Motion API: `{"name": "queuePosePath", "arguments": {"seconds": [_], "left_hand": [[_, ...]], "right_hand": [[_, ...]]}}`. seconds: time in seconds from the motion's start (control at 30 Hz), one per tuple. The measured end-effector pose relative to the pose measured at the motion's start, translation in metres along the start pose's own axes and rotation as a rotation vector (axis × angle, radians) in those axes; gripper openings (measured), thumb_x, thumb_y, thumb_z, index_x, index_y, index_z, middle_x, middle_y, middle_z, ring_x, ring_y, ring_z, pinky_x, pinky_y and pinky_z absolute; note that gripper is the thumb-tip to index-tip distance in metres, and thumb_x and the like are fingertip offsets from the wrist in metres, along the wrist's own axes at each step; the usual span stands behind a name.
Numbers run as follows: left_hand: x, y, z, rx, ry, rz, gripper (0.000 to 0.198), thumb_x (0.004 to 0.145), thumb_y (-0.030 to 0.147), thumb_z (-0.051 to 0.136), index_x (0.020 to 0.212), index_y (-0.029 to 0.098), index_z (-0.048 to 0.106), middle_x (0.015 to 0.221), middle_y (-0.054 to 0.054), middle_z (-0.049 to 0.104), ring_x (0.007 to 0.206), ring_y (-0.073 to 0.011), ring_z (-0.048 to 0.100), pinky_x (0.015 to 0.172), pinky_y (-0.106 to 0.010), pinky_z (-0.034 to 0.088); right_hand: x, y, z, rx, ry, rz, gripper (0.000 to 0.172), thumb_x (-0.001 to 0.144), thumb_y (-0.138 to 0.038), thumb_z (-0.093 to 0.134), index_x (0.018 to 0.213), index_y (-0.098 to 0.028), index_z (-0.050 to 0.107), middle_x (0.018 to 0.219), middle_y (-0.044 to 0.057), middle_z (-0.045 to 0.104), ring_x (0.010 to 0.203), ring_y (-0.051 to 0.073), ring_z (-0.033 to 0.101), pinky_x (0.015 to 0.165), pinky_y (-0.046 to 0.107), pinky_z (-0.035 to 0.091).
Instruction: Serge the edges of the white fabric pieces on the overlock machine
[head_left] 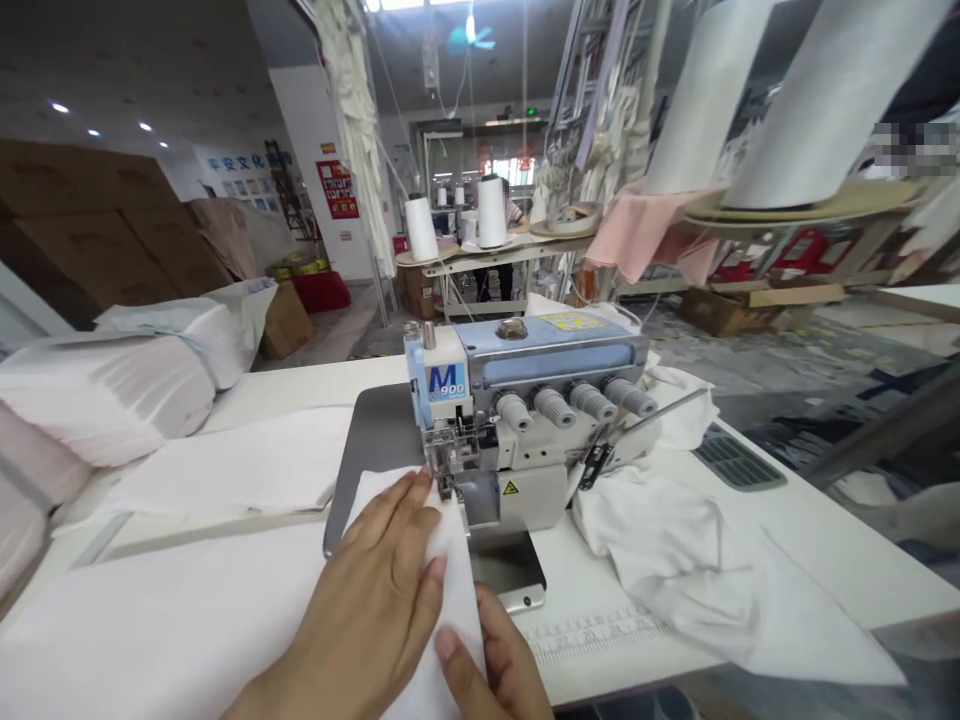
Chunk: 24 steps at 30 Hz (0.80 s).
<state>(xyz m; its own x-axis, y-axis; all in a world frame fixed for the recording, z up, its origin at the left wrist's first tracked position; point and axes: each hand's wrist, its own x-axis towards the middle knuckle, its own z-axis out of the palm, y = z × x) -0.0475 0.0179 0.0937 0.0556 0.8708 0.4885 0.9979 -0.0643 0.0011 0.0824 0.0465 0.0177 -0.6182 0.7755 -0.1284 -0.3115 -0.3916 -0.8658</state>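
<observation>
A blue and white overlock sewing machine (pixel 525 390) marked M 900 stands on the white table. A folded piece of white fabric (pixel 454 570) reaches up to its presser foot (pixel 444 468). My left hand (pixel 375 580) lies flat on this fabric, fingers stretched and close together, the tips just beside the presser foot. Lower down, my right hand (pixel 495 660) pinches the fabric's right edge, thumb on top and fingers underneath. The needle is too small to make out.
Left of the machine lie white fabric panels (pixel 247 460) and a tied stack of white fabric (pixel 112 380). Crumpled white cloth (pixel 675 560) lies at the right, near a printed ruler scale (pixel 592 635). Large thread cones (pixel 817 100) stand behind; a person sits farther back.
</observation>
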Motion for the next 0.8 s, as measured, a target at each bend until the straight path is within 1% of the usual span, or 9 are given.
{"name": "queuePosePath", "arguments": {"seconds": [0.2, 0.27, 0.37, 0.4, 0.47, 0.57, 0.63, 0.73, 0.8], "left_hand": [[0.032, -0.030, -0.023, -0.250, -0.250, -0.179, 0.033, 0.099, 0.035, 0.025, 0.111, 0.017, 0.051, 0.126, -0.014, 0.057, 0.116, -0.0265, 0.054, 0.095, -0.045, 0.047], [0.034, -0.044, -0.028, -0.322, -0.207, -0.267, 0.038, 0.099, 0.041, 0.023, 0.110, 0.019, 0.052, 0.127, -0.012, 0.055, 0.118, -0.0258, 0.052, 0.100, -0.045, 0.042], [0.013, -0.053, -0.034, -0.319, 0.014, -0.475, 0.037, 0.096, 0.050, 0.033, 0.109, 0.023, 0.056, 0.131, -0.008, 0.052, 0.128, -0.0275, 0.042, 0.108, -0.046, 0.033], [0.000, -0.051, -0.034, -0.335, 0.071, -0.585, 0.037, 0.093, 0.053, 0.038, 0.105, 0.023, 0.057, 0.124, -0.008, 0.055, 0.124, -0.0289, 0.045, 0.106, -0.046, 0.035], [-0.026, -0.039, -0.034, -0.513, 0.053, -0.823, 0.040, 0.087, 0.060, 0.047, 0.097, 0.023, 0.058, 0.107, -0.007, 0.063, 0.109, -0.0305, 0.056, 0.094, -0.045, 0.046], [-0.055, -0.008, -0.032, -1.033, -0.180, -1.059, 0.046, 0.073, 0.058, 0.068, 0.100, 0.021, 0.061, 0.096, -0.007, 0.070, 0.091, -0.0301, 0.065, 0.080, -0.041, 0.054], [-0.061, 0.008, -0.034, -1.330, -0.261, -1.186, 0.054, 0.067, 0.048, 0.078, 0.109, 0.019, 0.062, 0.097, -0.008, 0.073, 0.088, -0.0293, 0.068, 0.079, -0.039, 0.055], [-0.062, 0.011, -0.045, -1.601, -0.161, -1.304, 0.063, 0.067, 0.032, 0.082, 0.123, 0.019, 0.057, 0.099, -0.009, 0.074, 0.082, -0.0265, 0.071, 0.076, -0.036, 0.056], [-0.067, 0.006, -0.050, -1.692, -0.156, -1.265, 0.064, 0.068, 0.025, 0.082, 0.126, 0.020, 0.056, 0.104, -0.009, 0.073, 0.085, -0.0254, 0.071, 0.077, -0.033, 0.056]], "right_hand": [[0.001, -0.020, 0.001, 0.061, -0.158, 0.006, 0.043, 0.082, -0.052, 0.063, 0.116, -0.025, 0.059, 0.105, 0.007, 0.070, 0.096, 0.023, 0.065, 0.086, 0.037, 0.050], [0.000, -0.027, 0.001, 0.046, -0.170, 0.010, 0.047, 0.082, -0.051, 0.064, 0.120, -0.025, 0.057, 0.112, 0.007, 0.069, 0.102, 0.024, 0.063, 0.092, 0.039, 0.048], [-0.005, -0.032, -0.002, 0.019, -0.189, 0.023, 0.050, 0.081, -0.049, 0.066, 0.123, -0.025, 0.053, 0.115, 0.007, 0.067, 0.103, 0.023, 0.064, 0.094, 0.039, 0.046], [-0.006, -0.033, -0.002, 0.025, -0.205, 0.028, 0.049, 0.081, -0.050, 0.067, 0.121, -0.025, 0.053, 0.113, 0.007, 0.068, 0.101, 0.023, 0.065, 0.092, 0.038, 0.048], [-0.007, -0.032, -0.002, 0.040, -0.219, 0.023, 0.048, 0.079, -0.049, 0.068, 0.117, -0.024, 0.054, 0.110, 0.007, 0.069, 0.096, 0.023, 0.066, 0.087, 0.037, 0.050], [-0.003, -0.029, 0.000, 0.010, -0.164, 0.013, 0.047, 0.076, -0.044, 0.073, 0.114, -0.022, 0.055, 0.108, 0.008, 0.069, 0.097, 0.024, 0.066, 0.084, 0.036, 0.052], [0.000, -0.028, 0.000, -0.026, -0.113, 0.000, 0.045, 0.074, -0.038, 0.075, 0.111, -0.021, 0.055, 0.108, 0.007, 0.070, 0.098, 0.023, 0.065, 0.083, 0.035, 0.053], [-0.004, -0.029, -0.004, -0.021, -0.110, 0.004, 0.035, 0.073, -0.031, 0.076, 0.100, -0.022, 0.056, 0.094, 0.003, 0.071, 0.084, 0.018, 0.065, 0.075, 0.029, 0.051], [-0.016, -0.030, -0.009, -0.001, -0.165, 0.045, 0.034, 0.073, -0.029, 0.076, 0.100, -0.023, 0.056, 0.092, 0.001, 0.071, 0.080, 0.016, 0.064, 0.073, 0.027, 0.050]]}}
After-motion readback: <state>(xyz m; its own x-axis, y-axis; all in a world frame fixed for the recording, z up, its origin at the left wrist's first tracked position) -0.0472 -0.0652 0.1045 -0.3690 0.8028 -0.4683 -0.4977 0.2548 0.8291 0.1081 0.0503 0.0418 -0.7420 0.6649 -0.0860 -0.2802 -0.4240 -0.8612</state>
